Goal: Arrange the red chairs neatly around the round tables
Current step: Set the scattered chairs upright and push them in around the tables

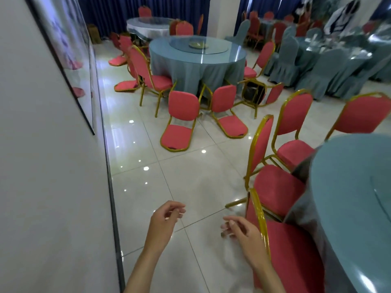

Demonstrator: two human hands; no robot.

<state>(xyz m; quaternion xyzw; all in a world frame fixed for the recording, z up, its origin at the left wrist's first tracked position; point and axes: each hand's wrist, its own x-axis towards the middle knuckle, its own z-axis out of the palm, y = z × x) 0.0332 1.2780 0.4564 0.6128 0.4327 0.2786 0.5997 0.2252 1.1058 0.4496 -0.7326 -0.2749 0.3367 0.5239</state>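
Our left grip [163, 220] and right grip [243, 231] hang low over the floor [190, 182]. Their fingers are loosely bent and they hold nothing. The right grip is just beside the gold back of the nearest chair [294, 254]. We cannot tell if it touches.

That chair stands close to the near bench [342, 176] on our right. More red chairs [277, 187] stand next to it along the same side. We think this part looks mostly done, though the backs do not all face the same way.

Up ahead, the far bench [177, 49] looks messy. Two tipped chairs [182, 121] lie on the floor in front of it, and another one [258, 94] lies on its side near them. More fallen chairs [124, 85] lie to the left by the wall. One standing chair [156, 79] is beside that bench.

So we think a lot is left. The fallen chairs need picking up and setting round the far bench.
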